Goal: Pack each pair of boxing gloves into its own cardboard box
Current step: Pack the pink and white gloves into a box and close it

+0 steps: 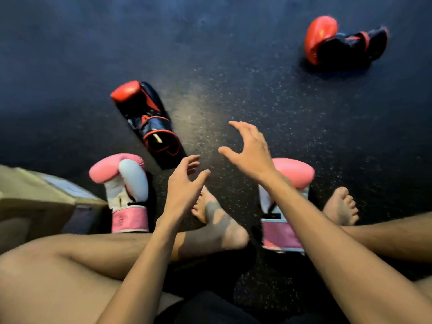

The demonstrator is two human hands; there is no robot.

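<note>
Pink-white glove beside cardboard box, second pink-white glove under right forearm. Left hand, right hand spread, empty. Grab each by cuff; skip red-black glove ahead.

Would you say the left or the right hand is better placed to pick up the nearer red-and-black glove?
Left, probably. The left hand hovers open just beside the cuff of the nearer red-and-black glove; the right hand is open too, but farther to the side.
</note>
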